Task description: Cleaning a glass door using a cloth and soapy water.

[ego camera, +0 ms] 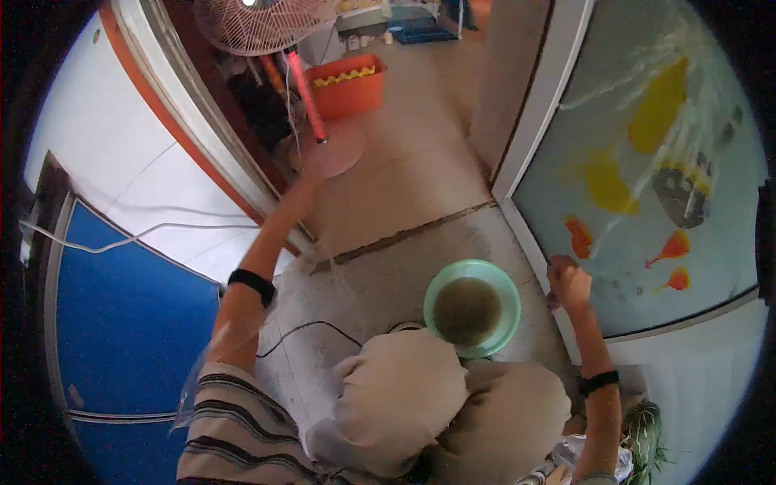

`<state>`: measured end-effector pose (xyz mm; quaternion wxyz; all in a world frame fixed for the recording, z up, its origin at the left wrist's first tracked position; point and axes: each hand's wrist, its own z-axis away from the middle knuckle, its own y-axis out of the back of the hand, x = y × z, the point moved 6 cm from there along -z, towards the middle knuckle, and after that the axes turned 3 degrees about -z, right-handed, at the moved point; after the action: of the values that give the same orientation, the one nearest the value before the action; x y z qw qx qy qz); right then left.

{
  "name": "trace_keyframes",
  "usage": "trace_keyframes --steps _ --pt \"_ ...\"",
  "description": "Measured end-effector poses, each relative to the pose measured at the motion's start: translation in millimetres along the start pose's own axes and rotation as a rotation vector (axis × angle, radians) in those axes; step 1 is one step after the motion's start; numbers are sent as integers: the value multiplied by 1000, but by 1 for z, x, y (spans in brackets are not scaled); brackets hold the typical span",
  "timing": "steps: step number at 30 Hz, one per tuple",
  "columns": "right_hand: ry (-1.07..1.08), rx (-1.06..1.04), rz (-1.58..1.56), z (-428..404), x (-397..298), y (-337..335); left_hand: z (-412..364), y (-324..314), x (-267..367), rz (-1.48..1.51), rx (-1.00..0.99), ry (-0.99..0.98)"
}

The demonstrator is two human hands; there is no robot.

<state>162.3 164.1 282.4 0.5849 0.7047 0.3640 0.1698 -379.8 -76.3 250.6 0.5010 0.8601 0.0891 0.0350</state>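
Observation:
My left hand [312, 176] reaches forward past the left door frame, close to the round base [339, 148] of a standing fan; it is blurred, so its fingers do not show clearly. Clenched, my right hand [568, 282] is at the lower edge of the white door frame on the right, with a small dark pinkish thing by its fingers that I cannot make out. Between my hands, a green plastic basin [514, 310] with murky brown water stands on the floor just in front of my knees.
An orange bin [348, 97] with a yellow wavy thing in it stands behind the fan's pole [308, 100]. A floor threshold [412, 230] crosses the doorway. A white cable [163, 225] runs at left beside blue panels [133, 315]. Green leafy stalks [642, 433] lie at lower right.

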Motion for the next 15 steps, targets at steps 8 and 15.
trace_keyframes --steps 8,15 --pt "-53 -202 -11 -19 -7 -30 90 -23 71 -144 -459 -173" --pt "-19 -250 -67 -22 -11 -59 120 11 62 421 -1308 734"
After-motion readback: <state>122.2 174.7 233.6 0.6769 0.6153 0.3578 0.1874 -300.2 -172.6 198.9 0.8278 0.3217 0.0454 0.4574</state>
